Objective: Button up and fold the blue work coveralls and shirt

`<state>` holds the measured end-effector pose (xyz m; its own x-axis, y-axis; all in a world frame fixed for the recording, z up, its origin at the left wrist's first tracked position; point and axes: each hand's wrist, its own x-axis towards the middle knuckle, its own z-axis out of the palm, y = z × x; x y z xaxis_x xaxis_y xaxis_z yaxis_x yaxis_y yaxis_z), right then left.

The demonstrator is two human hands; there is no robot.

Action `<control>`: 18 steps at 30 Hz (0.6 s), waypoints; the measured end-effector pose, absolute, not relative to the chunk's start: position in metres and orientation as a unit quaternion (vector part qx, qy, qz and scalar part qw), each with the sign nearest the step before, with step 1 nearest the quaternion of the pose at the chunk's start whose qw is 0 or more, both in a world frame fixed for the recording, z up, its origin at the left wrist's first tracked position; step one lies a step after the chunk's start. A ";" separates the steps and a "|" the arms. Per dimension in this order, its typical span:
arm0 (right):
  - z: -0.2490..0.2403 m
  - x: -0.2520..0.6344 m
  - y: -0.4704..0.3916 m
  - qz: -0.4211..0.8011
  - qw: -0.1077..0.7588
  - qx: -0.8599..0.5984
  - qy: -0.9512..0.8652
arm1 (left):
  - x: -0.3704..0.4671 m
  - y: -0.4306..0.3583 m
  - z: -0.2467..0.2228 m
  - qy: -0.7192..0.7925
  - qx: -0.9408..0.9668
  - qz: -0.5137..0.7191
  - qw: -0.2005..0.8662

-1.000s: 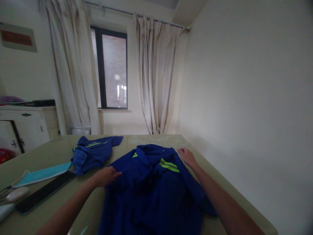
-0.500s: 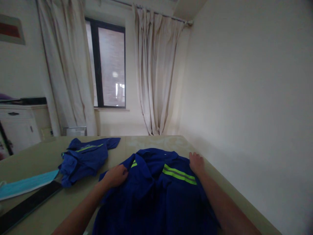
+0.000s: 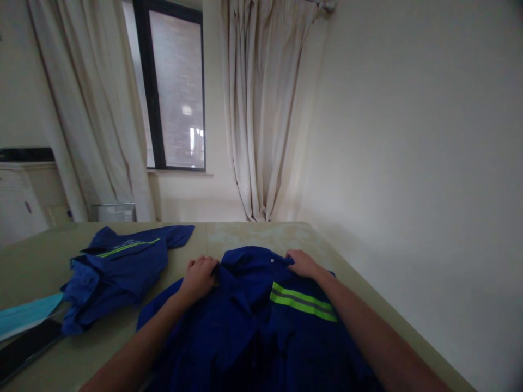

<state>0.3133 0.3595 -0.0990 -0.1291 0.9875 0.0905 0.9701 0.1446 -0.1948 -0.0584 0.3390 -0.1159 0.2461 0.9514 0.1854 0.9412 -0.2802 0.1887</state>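
Note:
A dark blue garment point(image 3: 253, 321) with a yellow-green and grey stripe lies spread on the table point(image 3: 269, 233) in front of me, its collar towards the far side. My left hand point(image 3: 201, 276) is closed on the cloth at the left of the collar. At the collar's right side, my right hand point(image 3: 301, 263) pinches the edge between thumb and fingers. A second blue garment point(image 3: 122, 267) with thin yellow-green stripes lies crumpled to the left, touched by neither hand.
At the left edge of the table lie a light blue face mask point(image 3: 28, 314) and a flat black object point(image 3: 28, 348). A wall point(image 3: 417, 163) runs along the right side. Curtains point(image 3: 261, 109) and a window stand behind the table.
My right hand has moved left from the garment's shoulder to the collar. My left hand has shifted slightly up beside the collar. The view has tilted down and turned a little.

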 end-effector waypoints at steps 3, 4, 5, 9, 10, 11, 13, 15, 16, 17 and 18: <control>-0.069 0.305 0.384 0.025 0.143 -0.635 -0.759 | -0.076 0.350 -0.072 0.631 0.744 0.207 -0.074; -0.059 0.299 0.393 0.010 0.164 -0.638 -0.753 | -0.080 0.355 -0.057 0.645 0.718 0.239 -0.105; -0.051 0.292 0.401 -0.003 0.186 -0.639 -0.746 | -0.084 0.360 -0.044 0.659 0.691 0.269 -0.128; -0.040 0.255 0.414 -0.025 0.302 -0.585 -0.752 | -0.086 0.369 -0.027 0.635 0.672 0.352 -0.144; -0.045 0.248 0.411 -0.018 0.318 -0.564 -0.762 | -0.085 0.366 -0.032 0.616 0.690 0.356 -0.133; -0.051 0.243 0.405 -0.004 0.319 -0.545 -0.775 | -0.083 0.359 -0.040 0.594 0.716 0.348 -0.113; -0.070 0.239 0.384 0.035 0.276 -0.517 -0.810 | -0.080 0.334 -0.062 0.554 0.775 0.300 -0.046; -0.090 0.242 0.355 0.075 0.210 -0.498 -0.838 | -0.076 0.294 -0.088 0.505 0.830 0.232 0.040; -0.099 0.246 0.339 0.088 0.187 -0.497 -0.843 | -0.076 0.270 -0.103 0.493 0.841 0.214 0.060; -0.105 0.251 0.320 0.096 0.176 -0.507 -0.838 | -0.077 0.245 -0.117 0.476 0.851 0.213 0.063; -0.110 0.256 0.300 0.104 0.171 -0.519 -0.831 | -0.079 0.221 -0.132 0.449 0.865 0.217 0.054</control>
